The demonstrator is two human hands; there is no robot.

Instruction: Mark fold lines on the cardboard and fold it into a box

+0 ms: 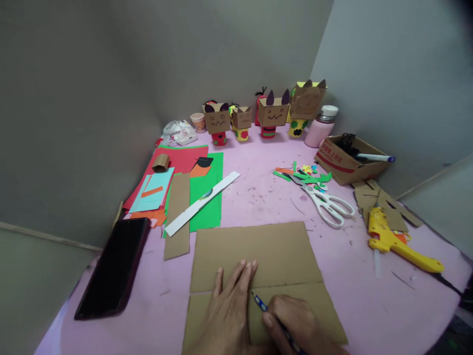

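Plain grey walls (pixel 236 49) stand behind and beside a pink-topped table (pixel 251 167).

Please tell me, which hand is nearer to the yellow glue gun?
The right hand. It holds a blue pencil over the cardboard, left of the yellow glue gun and nearer the camera; the left hand rests on the cardboard, farther left.

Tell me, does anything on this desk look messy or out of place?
Mostly litter: small multicoloured paper scraps lie loosely around the tip of the white-handled scissors, and dark specks dot the pink tabletop. The flat white ruler-like strip also lies askew across the brown cardboard strip.
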